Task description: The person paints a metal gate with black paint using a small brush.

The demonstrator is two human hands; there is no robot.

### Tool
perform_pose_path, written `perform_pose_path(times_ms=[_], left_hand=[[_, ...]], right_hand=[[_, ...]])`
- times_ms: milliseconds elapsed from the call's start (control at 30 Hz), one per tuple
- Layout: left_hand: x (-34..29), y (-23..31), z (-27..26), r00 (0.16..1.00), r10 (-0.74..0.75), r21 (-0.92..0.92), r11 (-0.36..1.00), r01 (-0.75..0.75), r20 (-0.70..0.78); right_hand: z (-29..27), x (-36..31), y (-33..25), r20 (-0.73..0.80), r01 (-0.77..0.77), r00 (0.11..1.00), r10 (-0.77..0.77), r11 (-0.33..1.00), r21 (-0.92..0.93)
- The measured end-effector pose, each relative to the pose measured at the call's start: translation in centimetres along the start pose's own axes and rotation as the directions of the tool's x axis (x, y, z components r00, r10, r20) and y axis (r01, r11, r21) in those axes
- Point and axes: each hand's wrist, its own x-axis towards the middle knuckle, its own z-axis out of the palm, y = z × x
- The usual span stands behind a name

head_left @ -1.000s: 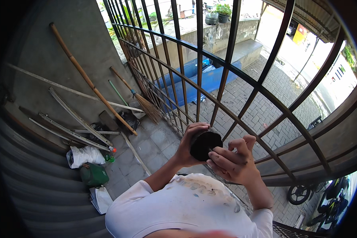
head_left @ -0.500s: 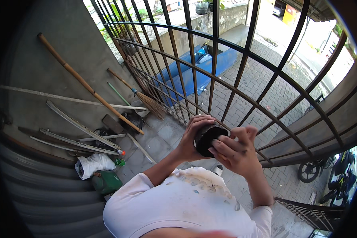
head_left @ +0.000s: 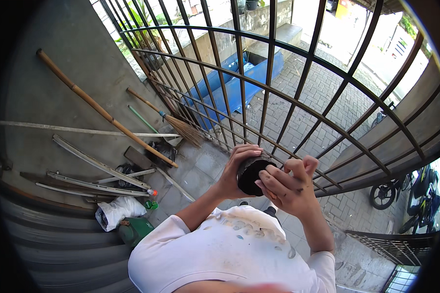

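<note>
My left hand (head_left: 233, 172) is wrapped round the side of a small round can (head_left: 249, 183), tilted so that its dark black mouth faces me. Whether the black is paint or just the inside, I cannot tell. Dark smudges mark my right hand (head_left: 293, 188), whose fingers are bent and pressed together at the can's right rim, one or two of them higher and curled. Anything pinched in those fingers is hidden. Both hands are in front of my stained white shirt (head_left: 220, 244), close to the bars of a dark metal gate (head_left: 291, 100).
Against the left wall lean a bamboo pole (head_left: 90, 95), a stick broom (head_left: 181, 128) and several long strips (head_left: 98, 161). A white sack (head_left: 120, 210) and a green container (head_left: 134, 230) sit at lower left. Beyond the gate are a blue bin (head_left: 230, 93) and motorcycles (head_left: 420, 195).
The view has shifted slightly, moving the background a little. Both hands keep nearly the same hold and place at the can, the right fingers bent a little differently.
</note>
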Motion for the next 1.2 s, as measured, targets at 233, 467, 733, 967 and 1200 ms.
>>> perform_pose_path(times_ms=[233,467,733,967,1200], left_hand=[[-0.1,0.5,0.3,1.000,-0.022,0.031,0.999,0.022,-0.007],[-0.4,-0.4,2.1,0.996,-0.093,0.003,0.996,0.093,-0.016],[1.2,-0.4,5.4,0.996,-0.084,0.081,0.993,0.084,-0.004],[1.4,-0.9,10.9,0.985,-0.174,0.061,0.983,0.173,0.002],[1.3,-1.0,18.1,0.956,-0.293,-0.057,0.954,0.293,0.013]], right_hand=[[0.4,-0.6,0.1,0.047,-0.043,0.998,0.044,0.999,-0.023],[0.5,-2.4,1.3,-0.050,-0.087,0.995,0.086,0.996,-0.028],[-0.7,-4.0,4.1,-0.016,-0.116,0.993,0.116,0.993,0.003],[-3.0,-6.7,8.0,-0.070,-0.076,0.994,0.086,0.989,0.129],[-6.3,-11.0,12.6,-0.103,-0.053,0.992,0.072,0.984,0.173]])
